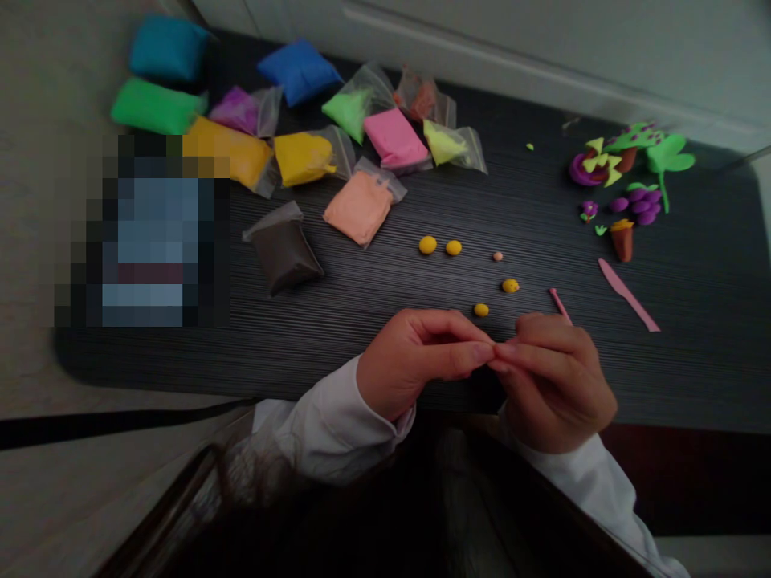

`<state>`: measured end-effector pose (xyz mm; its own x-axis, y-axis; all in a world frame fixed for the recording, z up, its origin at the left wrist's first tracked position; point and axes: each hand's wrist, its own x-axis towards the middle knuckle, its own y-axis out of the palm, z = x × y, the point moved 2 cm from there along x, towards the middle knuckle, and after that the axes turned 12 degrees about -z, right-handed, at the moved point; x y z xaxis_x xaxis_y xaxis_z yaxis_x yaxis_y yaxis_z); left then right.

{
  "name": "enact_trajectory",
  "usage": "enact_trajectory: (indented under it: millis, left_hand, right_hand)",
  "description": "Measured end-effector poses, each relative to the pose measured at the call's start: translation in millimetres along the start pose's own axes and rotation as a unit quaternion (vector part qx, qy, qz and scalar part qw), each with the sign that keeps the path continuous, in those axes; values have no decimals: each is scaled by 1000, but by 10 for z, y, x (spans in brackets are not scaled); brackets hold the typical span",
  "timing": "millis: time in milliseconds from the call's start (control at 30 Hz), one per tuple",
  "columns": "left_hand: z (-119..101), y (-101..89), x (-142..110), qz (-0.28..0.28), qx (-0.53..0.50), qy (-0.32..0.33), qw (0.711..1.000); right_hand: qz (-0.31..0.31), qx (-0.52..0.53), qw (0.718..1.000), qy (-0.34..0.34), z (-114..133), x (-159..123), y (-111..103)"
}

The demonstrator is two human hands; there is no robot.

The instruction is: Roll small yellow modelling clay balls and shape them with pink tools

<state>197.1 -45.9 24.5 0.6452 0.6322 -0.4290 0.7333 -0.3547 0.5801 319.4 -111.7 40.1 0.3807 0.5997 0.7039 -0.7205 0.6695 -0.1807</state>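
My left hand point(430, 353) is closed, its thumb and forefinger pinched together at the table's front edge. Its fingertips meet those of my right hand point(551, 377), which is pinched too. Whatever lies between the fingertips is hidden or too small to name. Just beyond them sits a small yellow clay ball point(481, 310). A yellow clay piece with tiny marks point(510, 286) lies a little farther off, near a tiny peach clay ball point(497, 257). Two more yellow balls point(427, 245) rest side by side to the left. A thin pink modelling tool point(560, 305) is partly behind my right hand.
Bags of coloured clay, among them a brown bag point(286, 253), a peach bag point(360, 205) and a pink bag point(396, 138), cover the table's left and back. A pink plastic knife point(627, 293) lies at right, below finished clay pieces such as purple grapes point(644, 205). A blurred patch point(157, 213) covers the left.
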Motion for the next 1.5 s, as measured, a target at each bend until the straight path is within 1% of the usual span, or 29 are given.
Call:
enact_trajectory:
  millis: [233, 333, 433, 500, 600, 700, 867, 1000, 1067, 1200, 1267, 1333, 1433, 1500]
  left_hand:
    - [-11, 18, -5, -7, -15, -5, 1000]
    - [-19, 22, -4, -8, -21, -8, 1000]
    - [-28, 27, -3, -6, -27, -18, 999]
    - [-32, 28, -3, -8, -25, -26, 999]
    - [-32, 27, -4, -9, -18, -32, 999]
    - [-25, 24, 1, -9, -20, -29, 999]
    - [-12, 16, 2, 4, -17, 1, 1000]
    - [-11, 10, -14, 21, 19, 34, 999]
    - [-11, 8, -26, 19, 43, 55, 997]
    - [-23, 8, -42, 1, 77, 119, 990]
    - [-29, 9, -43, -3, 76, 130, 989]
    - [-31, 9, -37, 6, 57, 112, 992]
    - [-23, 11, -28, 37, 20, 56, 998]
    - [-11, 6, -26, 44, 2, 20, 999]
  right_hand:
    - [-10, -31, 999, 6, 5, 2, 17]
    - [-25, -48, 998, 14, 23, -11, 15]
    - [-33, -75, 996, 44, 33, -25, 7]
    - [-23, -82, 994, 73, 30, -30, 3]
    - [0, -73, 992, 105, 16, -29, 2]
    - [-10, -52, 991, 120, 6, -27, 2]
    - [-38, -33, 994, 93, 1, -35, 18]
    - [-46, -48, 994, 86, -15, -37, 17]
    - [-44, -42, 994, 85, -18, -33, 13]
    - [-46, -22, 994, 93, -20, -26, 7]
    - [-42, -12, 995, 95, -22, -26, 6]
    - [-30, 2, 995, 93, -24, -28, 6]
    - [-9, 18, 996, 88, -26, -34, 5]
    - [0, 23, 996, 91, -26, -39, 4]
